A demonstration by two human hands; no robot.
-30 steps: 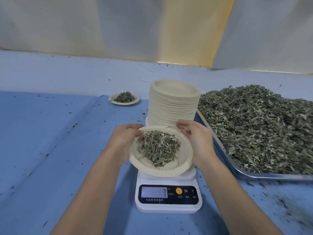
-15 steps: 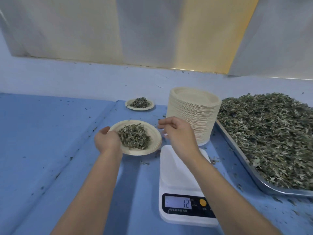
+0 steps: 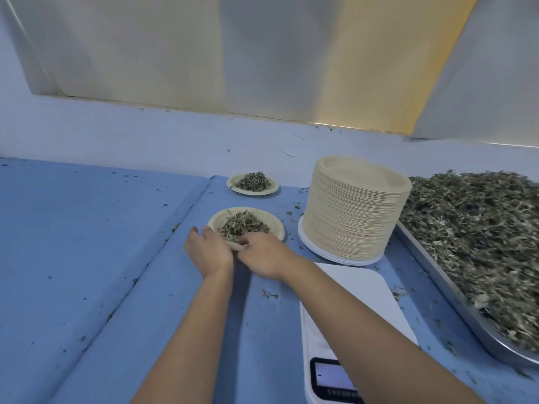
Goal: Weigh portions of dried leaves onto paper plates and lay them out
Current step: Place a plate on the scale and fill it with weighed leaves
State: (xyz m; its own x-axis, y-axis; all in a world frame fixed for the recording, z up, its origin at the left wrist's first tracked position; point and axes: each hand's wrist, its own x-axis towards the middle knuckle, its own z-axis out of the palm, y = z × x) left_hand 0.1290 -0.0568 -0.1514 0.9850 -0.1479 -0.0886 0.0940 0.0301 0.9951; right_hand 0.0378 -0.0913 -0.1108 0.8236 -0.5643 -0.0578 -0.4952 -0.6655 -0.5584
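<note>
L hand (image 3: 208,252) & R hand (image 3: 262,255) each pinched the near rim of a paper plate (image 3: 218,222) of dried leaves (image 3: 245,227), set on the blue tabletop (image 3: 116,258). Second filled plate (image 3: 271,185) sat behind it; plate stack (image 3: 353,217) & scale (image 3: 358,290) to the right.

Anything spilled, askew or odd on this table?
Loose leaf bits litter the blue table: a clump beside the scale, flecks near the plate stack. The near plate and far plate hold their leaves; nothing else stands out.
</note>
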